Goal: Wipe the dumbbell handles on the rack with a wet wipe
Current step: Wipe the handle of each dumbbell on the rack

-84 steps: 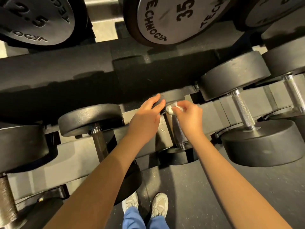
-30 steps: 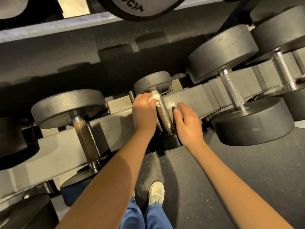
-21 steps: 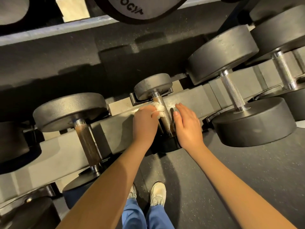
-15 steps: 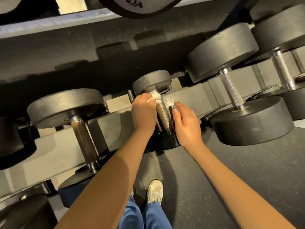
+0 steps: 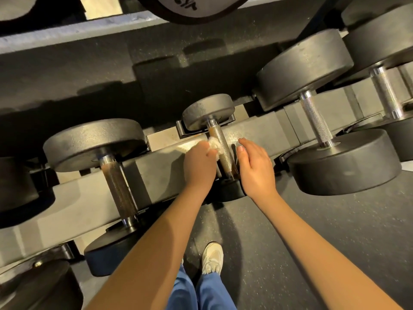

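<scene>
our left hand (image 5: 199, 164) is curled round a crumpled white wet wipe (image 5: 214, 146), pressing it against the left side of the knurled handle (image 5: 225, 159) of the small dumbbell (image 5: 207, 110), about halfway along the handle. that dumbbell lies across the rack (image 5: 156, 164) near the middle of its front rail, its near head past the rail's front edge. our right hand (image 5: 254, 166) lies just right of the handle, fingers straight and relaxed, grasping nothing. a larger dumbbell (image 5: 93, 142) lies on the rack to the left, another heavy dumbbell (image 5: 344, 162) to the right
</scene>
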The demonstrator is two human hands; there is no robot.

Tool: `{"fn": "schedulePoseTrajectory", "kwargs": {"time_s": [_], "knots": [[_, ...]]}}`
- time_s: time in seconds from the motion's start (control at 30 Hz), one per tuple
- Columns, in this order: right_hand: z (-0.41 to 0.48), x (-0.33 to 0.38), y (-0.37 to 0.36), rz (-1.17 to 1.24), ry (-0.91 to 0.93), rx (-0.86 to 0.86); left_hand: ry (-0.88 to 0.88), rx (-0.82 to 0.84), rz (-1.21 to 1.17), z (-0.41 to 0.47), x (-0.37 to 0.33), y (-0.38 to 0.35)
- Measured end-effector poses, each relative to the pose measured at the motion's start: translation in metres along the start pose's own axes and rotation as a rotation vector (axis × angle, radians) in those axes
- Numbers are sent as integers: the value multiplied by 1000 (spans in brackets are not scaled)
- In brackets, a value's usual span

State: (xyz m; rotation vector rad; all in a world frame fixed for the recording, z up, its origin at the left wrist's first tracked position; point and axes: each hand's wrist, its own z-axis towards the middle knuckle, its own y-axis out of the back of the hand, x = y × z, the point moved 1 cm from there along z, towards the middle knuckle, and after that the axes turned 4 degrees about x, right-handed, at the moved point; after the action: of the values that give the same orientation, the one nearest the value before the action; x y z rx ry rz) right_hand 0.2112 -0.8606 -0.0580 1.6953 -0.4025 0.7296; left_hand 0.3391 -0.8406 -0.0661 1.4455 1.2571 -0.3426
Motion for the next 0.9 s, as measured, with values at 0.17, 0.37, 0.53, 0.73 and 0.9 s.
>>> {"fn": "schedulePoseTrajectory", "kwargs": {"time_s": [0.17, 0.37, 0.53, 0.73, 0.9], "knots": [[-1, 2, 0, -1, 7, -8, -31, 249, 130, -22, 12, 4], [-2, 2, 0, 12, -3, -16, -58, -26, 33, 0, -7, 13], [-1, 1, 0, 38, 1, -35, -106, 192, 163, -23, -5, 2], [-2, 1, -1, 47, -1, -29, -84, 12, 15, -19, 0, 13], [-2, -1, 1, 61, -12, -28, -23, 286, 134, -23, 1, 6]]}}
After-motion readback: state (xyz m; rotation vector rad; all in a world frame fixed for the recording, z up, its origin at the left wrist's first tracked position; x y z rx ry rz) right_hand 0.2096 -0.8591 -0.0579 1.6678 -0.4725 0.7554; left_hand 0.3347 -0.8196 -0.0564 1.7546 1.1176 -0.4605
